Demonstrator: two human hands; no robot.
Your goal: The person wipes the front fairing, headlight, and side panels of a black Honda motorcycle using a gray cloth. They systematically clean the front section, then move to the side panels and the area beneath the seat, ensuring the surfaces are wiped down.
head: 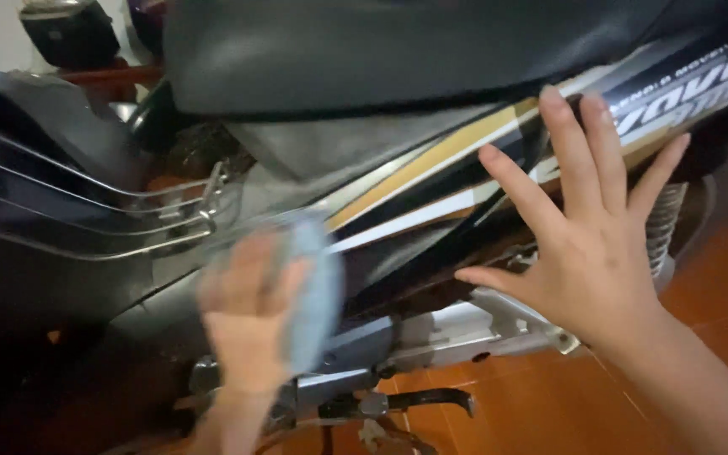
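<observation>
Orange floor tiles [549, 404] run under a parked motorcycle [398, 177], black seat [364, 50] up top. Left hand [250, 316], blurred, has its fingers clamped around a pale blue cloth [318, 286], pressed against the dark side panel [170, 312] below the chrome rack [94, 211]. Right hand [587, 244] lies flat, fingers spread wide open, on the striped fairing [431, 181] beneath the seat's edge.
</observation>
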